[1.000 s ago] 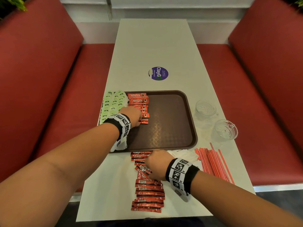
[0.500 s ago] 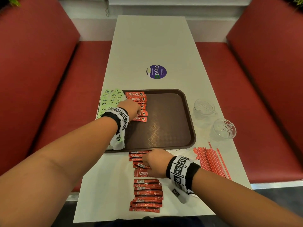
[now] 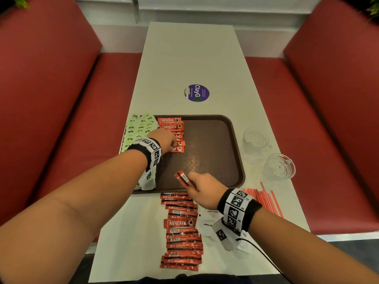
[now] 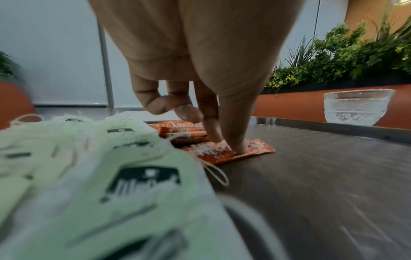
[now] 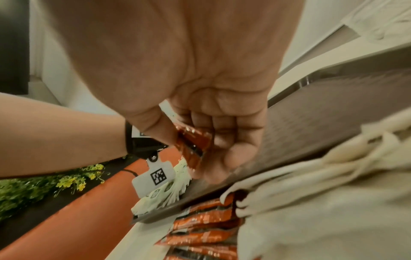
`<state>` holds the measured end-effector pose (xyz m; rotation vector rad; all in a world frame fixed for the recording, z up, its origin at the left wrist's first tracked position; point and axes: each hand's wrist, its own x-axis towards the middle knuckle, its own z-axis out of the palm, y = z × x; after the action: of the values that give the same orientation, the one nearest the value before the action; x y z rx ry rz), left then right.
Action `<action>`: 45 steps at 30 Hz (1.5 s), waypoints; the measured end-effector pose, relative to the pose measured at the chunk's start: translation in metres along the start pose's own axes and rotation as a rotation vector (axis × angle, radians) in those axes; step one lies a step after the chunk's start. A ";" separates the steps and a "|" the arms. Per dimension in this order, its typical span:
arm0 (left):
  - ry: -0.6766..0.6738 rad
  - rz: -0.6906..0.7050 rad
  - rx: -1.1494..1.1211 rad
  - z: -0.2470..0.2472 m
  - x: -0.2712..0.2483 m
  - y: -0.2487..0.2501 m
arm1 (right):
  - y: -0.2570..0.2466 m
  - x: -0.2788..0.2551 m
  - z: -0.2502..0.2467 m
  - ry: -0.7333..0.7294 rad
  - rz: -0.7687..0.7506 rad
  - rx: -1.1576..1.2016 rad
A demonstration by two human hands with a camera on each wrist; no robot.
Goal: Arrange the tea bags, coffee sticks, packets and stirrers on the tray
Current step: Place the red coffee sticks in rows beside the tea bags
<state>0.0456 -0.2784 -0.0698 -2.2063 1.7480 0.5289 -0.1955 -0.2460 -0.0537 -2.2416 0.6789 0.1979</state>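
Your right hand point(image 3: 202, 188), lower centre of frame, pinches a coffee stick point(image 3: 182, 178) above the tray point(image 3: 235, 160); your left hand point(image 3: 164, 140), fingers extended, presses the nearest stick point(image 4: 227, 153) of the row at the tray's left.

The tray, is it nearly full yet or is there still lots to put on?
Not nearly. Done: green tea bags line the tray's left edge, with a short column of coffee sticks beside them. In hand: the left hand presses the newest stick flat; the right hand holds another stick. Left: a long row of sticks, white packets and red stirrers on the table.
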 end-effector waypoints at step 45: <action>0.208 0.099 -0.595 0.062 -0.176 0.039 | 0.015 -0.015 -0.009 0.083 -0.143 0.056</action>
<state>-0.0346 -0.1068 -0.0466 -2.6509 2.0099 0.9810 -0.2169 -0.2550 -0.0518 -2.2441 0.5582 0.0154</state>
